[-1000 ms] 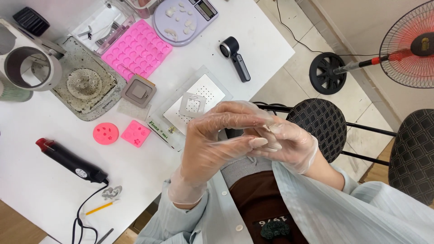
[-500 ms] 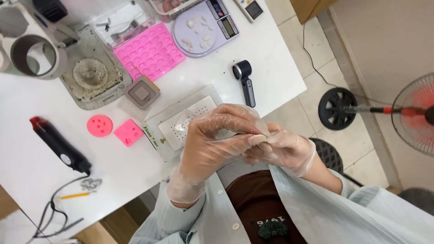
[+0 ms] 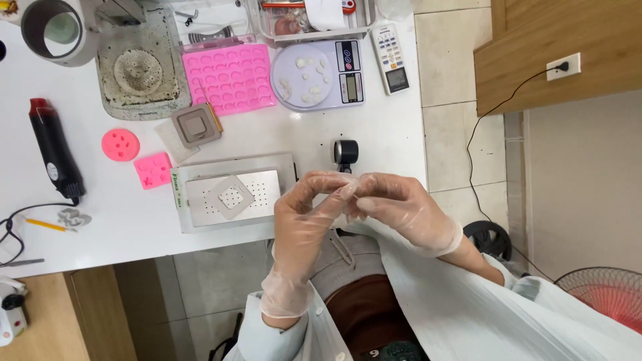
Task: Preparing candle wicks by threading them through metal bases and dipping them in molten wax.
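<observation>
Both hands wear thin clear gloves and meet just off the white table's front edge. My left hand (image 3: 304,227) and my right hand (image 3: 401,208) pinch a small pale piece (image 3: 349,191) between their fingertips; most of it is hidden by the fingers. Beside my left hand lies a white perforated plate (image 3: 261,184) in a clear tray, with a small square frame on it. A black hand-held magnifier (image 3: 346,152) lies just beyond the fingertips.
A lilac scale (image 3: 348,90) carries several white bits, next to a pink mould sheet (image 3: 231,77) and a white remote (image 3: 391,60). To the left are a grey square block (image 3: 196,126), two small pink moulds (image 3: 120,144), a black heat gun (image 3: 53,150) and a dirty tray (image 3: 140,67). A fan (image 3: 602,294) stands on the floor at the right.
The view has swung round, so the table now lies across the top. My hands stay joined on the small piece and now sit closer to the table edge.
</observation>
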